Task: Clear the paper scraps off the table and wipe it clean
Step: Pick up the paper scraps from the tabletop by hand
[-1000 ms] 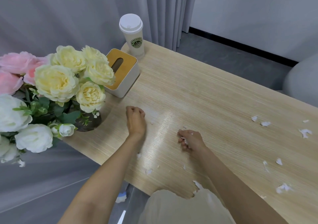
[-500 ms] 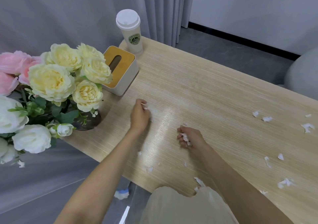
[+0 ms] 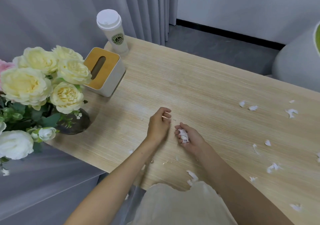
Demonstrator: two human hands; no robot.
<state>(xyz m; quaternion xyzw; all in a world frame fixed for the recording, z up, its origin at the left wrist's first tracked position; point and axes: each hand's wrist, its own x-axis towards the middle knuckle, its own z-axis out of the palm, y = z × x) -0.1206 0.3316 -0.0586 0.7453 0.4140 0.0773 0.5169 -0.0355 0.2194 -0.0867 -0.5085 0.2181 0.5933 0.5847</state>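
now holding a bunch of paper scraps (image 3: 183, 135) in the cupped right hand (image 3: 193, 140). curling the left hand (image 3: 158, 125) close beside it; can't tell if holding any. more scraps (image 3: 291, 112) lying on the table (image 3: 190, 89).

Bare forearms (image 3: 112, 178), pale cream garment (image 3: 173, 207) at lap
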